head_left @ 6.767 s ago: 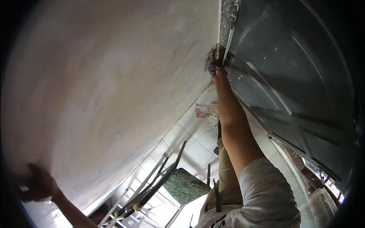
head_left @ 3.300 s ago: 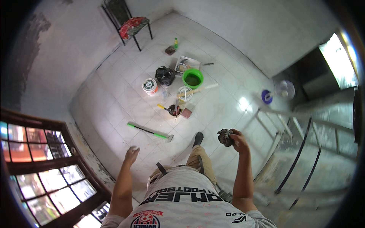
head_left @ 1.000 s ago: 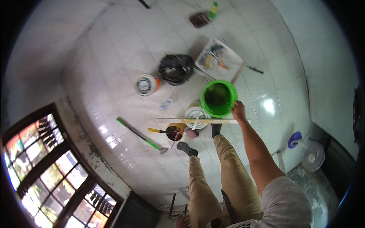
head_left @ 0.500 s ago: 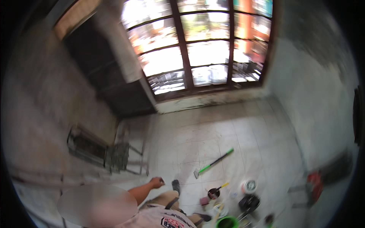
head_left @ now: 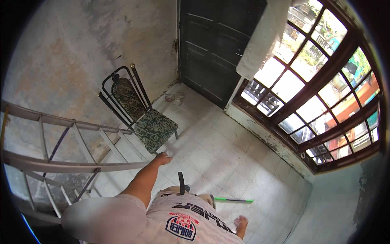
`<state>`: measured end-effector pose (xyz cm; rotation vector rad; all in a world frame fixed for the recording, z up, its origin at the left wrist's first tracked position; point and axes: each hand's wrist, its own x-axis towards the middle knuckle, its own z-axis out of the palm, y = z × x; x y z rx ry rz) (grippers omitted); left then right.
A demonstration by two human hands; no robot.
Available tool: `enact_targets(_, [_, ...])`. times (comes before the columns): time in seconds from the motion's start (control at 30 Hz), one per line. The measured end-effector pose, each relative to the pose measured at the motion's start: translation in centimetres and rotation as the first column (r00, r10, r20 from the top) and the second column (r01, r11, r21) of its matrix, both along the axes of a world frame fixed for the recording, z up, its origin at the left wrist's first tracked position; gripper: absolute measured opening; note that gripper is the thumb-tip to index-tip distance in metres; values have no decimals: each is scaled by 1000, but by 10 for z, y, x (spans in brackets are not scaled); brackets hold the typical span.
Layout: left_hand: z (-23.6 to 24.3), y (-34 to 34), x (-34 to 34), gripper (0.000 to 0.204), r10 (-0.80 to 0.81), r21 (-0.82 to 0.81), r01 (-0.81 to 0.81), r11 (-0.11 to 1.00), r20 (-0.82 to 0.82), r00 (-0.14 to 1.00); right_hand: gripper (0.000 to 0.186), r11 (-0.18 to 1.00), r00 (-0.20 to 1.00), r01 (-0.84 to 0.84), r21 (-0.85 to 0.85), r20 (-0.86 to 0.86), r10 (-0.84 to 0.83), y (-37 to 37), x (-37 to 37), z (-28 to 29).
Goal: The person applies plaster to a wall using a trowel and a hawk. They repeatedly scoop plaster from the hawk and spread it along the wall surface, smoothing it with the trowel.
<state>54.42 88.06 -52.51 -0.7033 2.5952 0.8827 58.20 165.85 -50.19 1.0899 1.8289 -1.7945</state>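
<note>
My left hand (head_left: pixel 163 158) is stretched forward, fingers loosely bent and apart, with nothing visible in it. It appears just past the end of an aluminium ladder's rail (head_left: pixel 109 166) and below the seat of a padded chair (head_left: pixel 152 130); whether it touches either I cannot tell. My right hand (head_left: pixel 241 223) hangs low beside my body, slightly blurred, its fingers partly spread and seemingly holding nothing. Ahead of it on the floor lies a long-handled tool with a green and black handle (head_left: pixel 235 199); my body hides its head end.
The ladder leans across the left side before a patchy, peeling wall (head_left: pixel 61 53). A dark panelled door (head_left: pixel 215 44) stands at the far corner, with a brown-framed window (head_left: pixel 298 69) to its right. Pale tiles (head_left: pixel 227 158) cover the floor. Small litter (head_left: pixel 174 97) lies behind the chair.
My view has swung left, bringing the chair, ladder and door closer to the middle. The pots and buckets on the floor have left view. My right hand has come into sight.
</note>
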Motion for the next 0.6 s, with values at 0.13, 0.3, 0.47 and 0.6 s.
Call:
enact_targets(0.13, [-2, -9, -47, 50, 200, 103, -202, 974, 28, 979, 38, 946, 968, -232, 227, -41, 248, -66, -195, 89])
enact_targets(0.3, [-78, -63, 56, 46, 41, -182, -5, 983, 192, 981, 39, 842, 849, -522, 136, -9, 528, -204, -399, 81])
enact_targets(0.47, [-25, -28, 24, 44, 512, 162, -668, 726, 522, 682, 34, 717, 709, -671, 189, -122, 695, -343, -616, 52])
enact_targets(0.6, [27, -28, -42, 47, 800, 264, -868, 421, 342, 492, 33, 570, 543, -806, 158, -183, 819, -548, -737, 107])
